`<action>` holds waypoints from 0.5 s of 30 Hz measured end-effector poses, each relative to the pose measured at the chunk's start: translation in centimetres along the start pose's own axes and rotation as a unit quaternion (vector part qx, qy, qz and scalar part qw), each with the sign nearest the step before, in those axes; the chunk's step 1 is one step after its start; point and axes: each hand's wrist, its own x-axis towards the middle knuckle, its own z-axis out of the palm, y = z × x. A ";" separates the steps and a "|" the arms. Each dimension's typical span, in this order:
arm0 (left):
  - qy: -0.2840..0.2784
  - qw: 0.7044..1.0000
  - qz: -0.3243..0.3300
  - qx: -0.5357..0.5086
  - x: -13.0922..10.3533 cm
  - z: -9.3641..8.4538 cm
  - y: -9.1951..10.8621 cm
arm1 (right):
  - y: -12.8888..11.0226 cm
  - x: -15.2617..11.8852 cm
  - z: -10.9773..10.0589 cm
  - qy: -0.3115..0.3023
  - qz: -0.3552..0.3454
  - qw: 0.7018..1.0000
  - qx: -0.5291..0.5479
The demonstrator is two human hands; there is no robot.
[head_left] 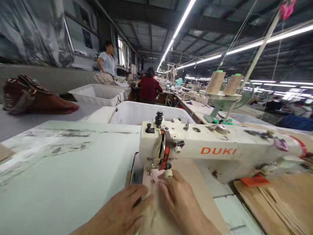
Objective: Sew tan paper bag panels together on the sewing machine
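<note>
Beige fabric under the sewing machine needle, both my hands on it

The beige fabric [202,195] lies on the machine bed, running under the needle end of the white sewing machine [190,143] marked DUKI and spreading right beneath its arm. My left hand [124,209] is open, palm down, fingers loosely bent, fingertips at the fabric's left side. My right hand [182,199] is palm down on the fabric, fingertips close by the presser area; can't tell if it pinches anything. Hands are near each other, a strip of fabric between.

Left: pale green tabletop [73,163], surface worn. Right: brown board [293,192] with thin strips [276,205] on it, orange piece [255,180] at its far edge. Behind the machine: white tub [151,111], and two thread cones [215,83] on a stand. Far left: dark red bag [41,99]. Further back: person in a dark red top [149,88], person in a light blue shirt [107,63].
</note>
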 end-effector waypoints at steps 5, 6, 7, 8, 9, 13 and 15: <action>-0.025 0.999 -0.001 -0.037 0.1 0.6 0.3 | 0.8 3.2 1.5 0.009 0.028 0.999 -0.026; -0.022 0.999 -0.002 -0.042 -0.1 0.6 0.4 | 0.8 3.3 1.7 0.011 0.034 0.999 -0.031; -0.018 0.999 -0.003 -0.046 -0.2 0.6 0.5 | 0.9 3.3 2.0 0.013 0.038 0.999 -0.036; -0.013 0.999 0.001 -0.049 -0.4 0.5 0.6 | 0.9 3.2 2.2 0.017 0.041 0.998 -0.041; -0.010 0.999 0.005 -0.052 -0.5 0.5 0.7 | 0.8 3.1 2.5 0.021 0.043 0.998 -0.048; -0.023 0.998 0.012 -0.054 -0.9 0.9 0.7 | 1.0 3.6 3.6 0.046 0.057 0.994 -0.082; -0.031 0.998 0.011 -0.049 -1.1 1.3 0.7 | 1.4 4.5 4.0 0.055 0.053 0.992 -0.101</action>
